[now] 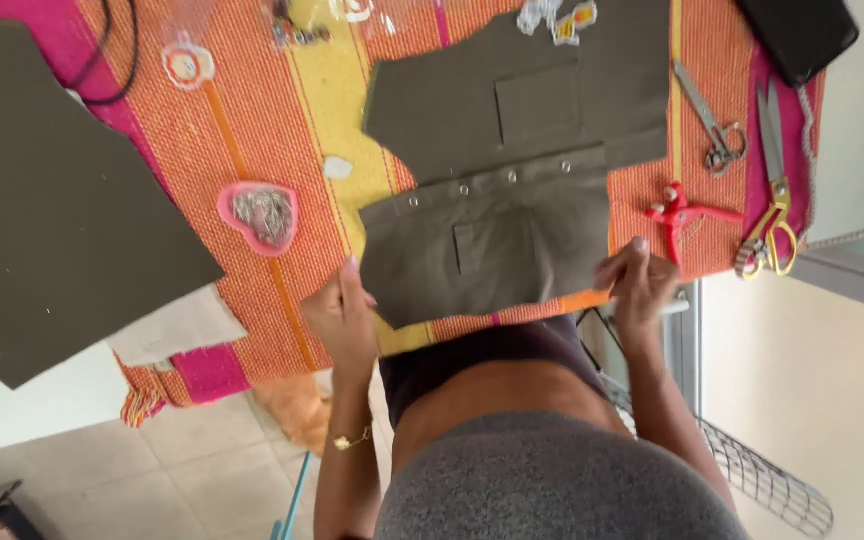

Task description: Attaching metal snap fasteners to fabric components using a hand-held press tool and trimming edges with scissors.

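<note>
Olive fabric piece (492, 245): spread flat on the bench (252, 130) over the striped orange-and-pink cloth, near edge at the bench's front, row of metal snaps (512, 177) along its far edge; laid smooth, probably to keep pocket and edges square.
Left hand (340, 312): at the piece's near-left corner, fingers (352, 268) pressed together and touching the edge, seemingly pinning it down.
Right hand (640, 285): at the piece's near-right corner, fingers (640, 246) curled over the edge; pinching or only pressing, cannot tell.
Second olive piece (522, 85): just beyond the first, meeting it at the snap line.
Heart-shaped pin dish (260, 215): left of the piece, within reach.
Red clipper (680, 215), yellow-handled shears (774, 200), silver scissors (712, 125): right of the piece, clear of the cloth.
Large olive panel (52, 210): far left, apart.
</note>
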